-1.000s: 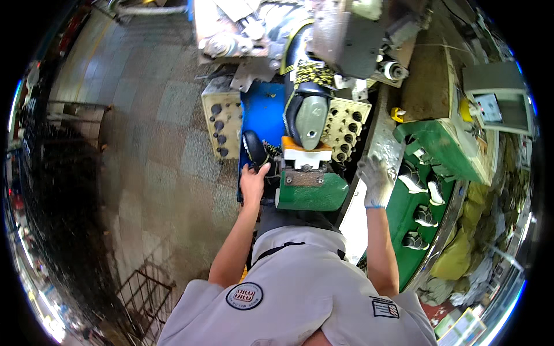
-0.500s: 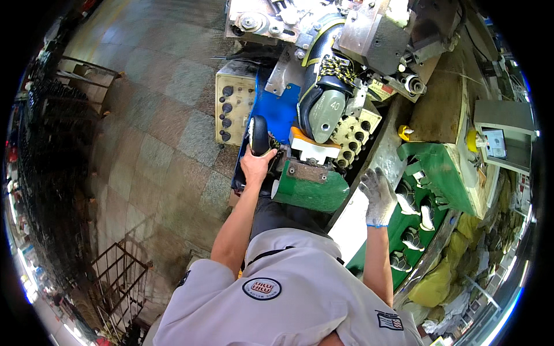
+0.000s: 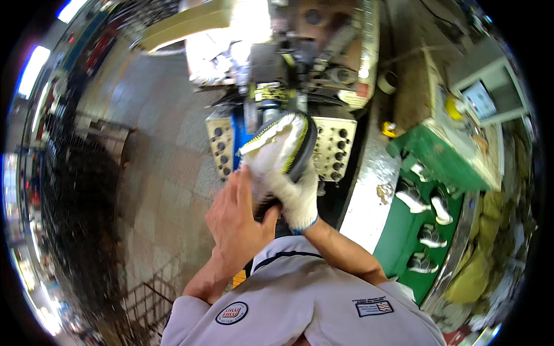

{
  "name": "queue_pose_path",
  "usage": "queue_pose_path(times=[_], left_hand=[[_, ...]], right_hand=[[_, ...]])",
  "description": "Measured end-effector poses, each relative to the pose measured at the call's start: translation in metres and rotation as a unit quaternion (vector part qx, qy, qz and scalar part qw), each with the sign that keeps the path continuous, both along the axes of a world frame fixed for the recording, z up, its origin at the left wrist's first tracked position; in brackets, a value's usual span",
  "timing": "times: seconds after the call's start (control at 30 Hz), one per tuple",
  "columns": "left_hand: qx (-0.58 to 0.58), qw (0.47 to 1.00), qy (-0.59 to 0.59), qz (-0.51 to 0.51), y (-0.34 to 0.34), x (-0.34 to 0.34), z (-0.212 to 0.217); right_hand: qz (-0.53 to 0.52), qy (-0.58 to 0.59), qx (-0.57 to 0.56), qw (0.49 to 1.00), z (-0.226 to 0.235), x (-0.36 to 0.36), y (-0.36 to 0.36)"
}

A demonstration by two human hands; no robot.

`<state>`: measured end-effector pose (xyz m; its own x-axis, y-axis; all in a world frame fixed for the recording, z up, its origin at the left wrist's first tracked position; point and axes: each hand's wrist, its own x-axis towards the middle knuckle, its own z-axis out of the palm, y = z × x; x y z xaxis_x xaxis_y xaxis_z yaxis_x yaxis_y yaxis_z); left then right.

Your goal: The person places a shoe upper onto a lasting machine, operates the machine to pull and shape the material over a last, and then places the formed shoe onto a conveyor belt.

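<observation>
In front of my body, my right hand point(image 3: 301, 202), in a white knit glove, grips a shoe upper point(image 3: 278, 143) with its underside turned up. That underside is pale, with yellow stitching along its edge and a black side wall. My left hand point(image 3: 236, 216) is bare and slightly blurred. Its fingers are stretched out and its thumb stands apart at the near left side of the shoe upper; whether it touches cannot be made out. Beyond the hands, another shoe with yellow and black laces point(image 3: 270, 92) sits in the machine point(image 3: 265, 60), partly hidden by metal parts.
Control boxes with black knobs point(image 3: 333, 151) flank the machine's front. At right, a metal ledge point(image 3: 372, 193) borders a green belt point(image 3: 398, 245) carrying several dark shoes point(image 3: 430, 235). A green flap point(image 3: 424, 158) hangs above it. Left lie a tiled floor point(image 3: 158, 167) and a metal rack point(image 3: 153, 300).
My left hand has let go of the shoe it held beside the machine. My gloved right hand came in from the ledge and now grips a shoe upper before me. The view has shifted.
</observation>
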<state>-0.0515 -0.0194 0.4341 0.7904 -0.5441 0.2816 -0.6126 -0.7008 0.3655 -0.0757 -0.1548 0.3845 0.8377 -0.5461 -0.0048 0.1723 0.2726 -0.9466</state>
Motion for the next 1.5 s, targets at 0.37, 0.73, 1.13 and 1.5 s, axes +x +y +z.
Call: queue_pose_path(times=[0.37,0.73,1.13,1.5], left_hand=[[-0.322,0.636,0.692,-0.114,-0.155,-0.009,-0.067],[-0.031,0.756,0.580,-0.300,-0.252,-0.156,-0.190],[0.179,0.784,0.523,-0.282,-0.239,-0.136,-0.270],[0.259,0.728,0.623,-0.123,-0.202,-0.177,-0.287]], right_hand=[[-0.085,-0.099,0.274,0.953,-0.072,-0.131,-0.110],[-0.286,0.265,0.033,0.920,-0.130,-0.325,-0.187],[-0.388,0.753,0.020,0.531,-0.292,-0.644,-0.300],[-0.669,0.533,0.186,0.484,-0.440,-0.810,-0.367]])
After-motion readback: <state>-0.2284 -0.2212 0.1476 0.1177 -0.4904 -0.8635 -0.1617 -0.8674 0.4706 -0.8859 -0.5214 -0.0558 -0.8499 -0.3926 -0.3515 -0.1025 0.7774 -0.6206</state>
